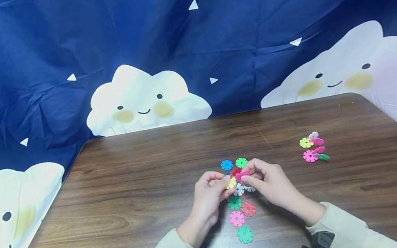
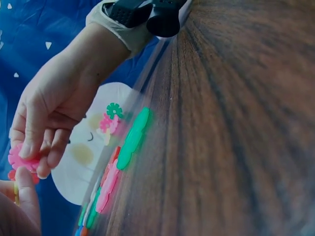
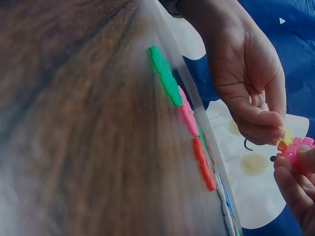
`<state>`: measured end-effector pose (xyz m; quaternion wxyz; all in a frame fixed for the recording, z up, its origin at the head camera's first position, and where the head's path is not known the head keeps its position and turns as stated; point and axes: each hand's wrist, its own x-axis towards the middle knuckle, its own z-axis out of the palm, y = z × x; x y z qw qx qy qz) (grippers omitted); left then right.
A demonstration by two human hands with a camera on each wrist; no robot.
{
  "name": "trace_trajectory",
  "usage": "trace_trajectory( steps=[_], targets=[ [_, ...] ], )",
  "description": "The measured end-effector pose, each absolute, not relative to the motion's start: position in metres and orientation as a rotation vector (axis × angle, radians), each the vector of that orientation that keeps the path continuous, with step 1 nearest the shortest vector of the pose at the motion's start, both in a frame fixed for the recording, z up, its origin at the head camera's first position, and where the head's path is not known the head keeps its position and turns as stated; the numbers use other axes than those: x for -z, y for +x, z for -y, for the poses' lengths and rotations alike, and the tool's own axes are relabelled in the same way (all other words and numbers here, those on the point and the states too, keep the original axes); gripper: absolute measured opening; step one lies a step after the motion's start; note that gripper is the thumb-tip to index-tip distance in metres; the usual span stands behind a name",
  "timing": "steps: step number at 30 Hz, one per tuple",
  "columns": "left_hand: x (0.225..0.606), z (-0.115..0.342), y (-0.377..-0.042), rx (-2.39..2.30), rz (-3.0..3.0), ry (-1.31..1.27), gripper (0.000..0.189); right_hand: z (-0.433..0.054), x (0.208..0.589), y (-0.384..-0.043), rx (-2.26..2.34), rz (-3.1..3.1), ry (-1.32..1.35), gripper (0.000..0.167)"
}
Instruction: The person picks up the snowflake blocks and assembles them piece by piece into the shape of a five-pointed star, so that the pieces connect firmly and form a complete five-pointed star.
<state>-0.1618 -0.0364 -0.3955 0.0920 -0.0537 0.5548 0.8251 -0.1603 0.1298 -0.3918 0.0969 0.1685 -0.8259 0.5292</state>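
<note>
Pinching a yellow disc [image 1: 231,183] with our left grip [image 1: 209,195] and a pink disc [image 1: 242,176] with our right grip [image 1: 273,181], we work well short of the far edge of the tabletop [image 1: 133,169], room spreading left. Wrist views show both raised; loose discs [image 1: 238,222] lie below, joined discs [image 1: 309,158] farther right.

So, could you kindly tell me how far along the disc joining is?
Looks done: the joined discs off to the right. In hand: the left hand pinches a yellow disc, the right hand a pink disc. Apparently remaining: the discs lying flat, including a green disc at the near end.
</note>
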Motion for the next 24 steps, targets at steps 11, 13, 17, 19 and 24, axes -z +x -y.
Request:
trace_trajectory(
  steps=[11, 13, 17, 19, 24],
  targets=[
    [0.3963, 0.0337, -0.1620, -2.486, -1.653, -0.185, 0.010, -0.1275, 0.3930, -0.1591, -1.508, 2.451, 0.466, 0.014],
    [0.3955, 0.0331, -0.1619, -2.483, -1.656, -0.184, 0.010, -0.1274, 0.3935, -0.1591, -1.500, 2.445, 0.463, 0.014],
    [0.3944, 0.0323, -0.1615, -2.466, -1.665, -0.206, 0.010, -0.1277, 0.3951, -0.1586, -1.486, 2.423, 0.470, 0.014],
    [0.3942, 0.0318, -0.1607, -2.466, -1.660, -0.229, 0.010, -0.1275, 0.3966, -0.1583, -1.464, 2.402, 0.483, 0.016],
    [0.3942, 0.0283, -0.1574, -2.537, -1.647, -0.279, 0.013, -0.1239, 0.3987, -0.1572, -1.375, 2.307, 0.537, 0.021]
  ],
)
